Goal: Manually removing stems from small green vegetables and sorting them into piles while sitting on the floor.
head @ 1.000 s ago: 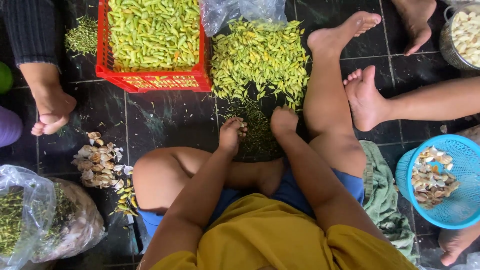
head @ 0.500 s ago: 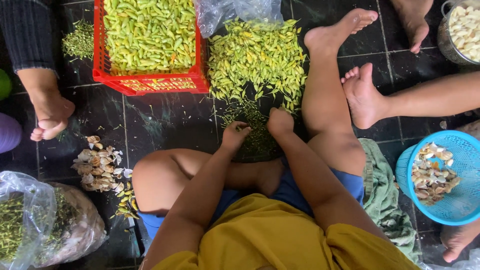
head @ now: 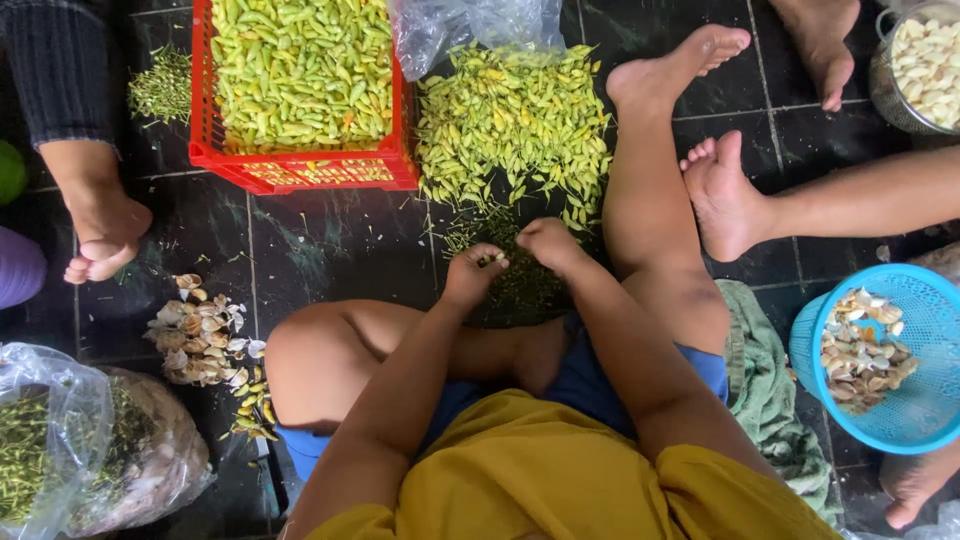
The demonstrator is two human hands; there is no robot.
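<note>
Since a second ago both hands have drawn together. Left hand pinches a small green chilli pepper; right hand is curled, contents unclear. Both hover above the dark stem pile, near the loose yellow-green chilli heap.

crate red | chillies yellow-green | basket blue | shirt mustard

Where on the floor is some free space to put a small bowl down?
Bare dark tile lies between the red crate, the garlic skins and the bent knee. It is crowded around the left hand and right hand, by the loose chili pile.
</note>
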